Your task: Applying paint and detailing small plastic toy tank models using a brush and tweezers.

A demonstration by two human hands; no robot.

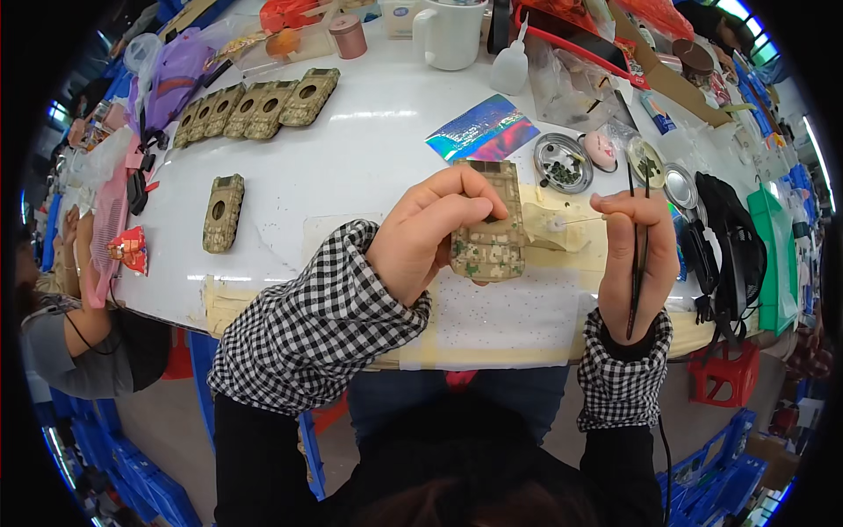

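My left hand [430,233] is closed around a camouflage-patterned toy tank hull [499,255], its thumb and forefinger over the top; they partly hide the hull. My right hand [648,255] is raised to the right of the hull, apart from it, with dark tweezers [634,294] lodged between its fingers. From its thumb and forefinger a thin needle-like rod [584,221] points left toward a small whitish blob over yellowish tape [562,235]. Beyond that hand are a round metal dish [563,167] of small dark green pieces and another dish [648,163] with similar pieces.
Several matching hulls [307,97] stand in a row at far left; a single hull [224,213] sits nearer. A shiny holographic sheet [483,127], white mug [455,37] and dropper bottle [510,67] lie beyond. A black bag [727,237] and green tray [777,263] edge the right. Another person's arm [86,263] is at left.
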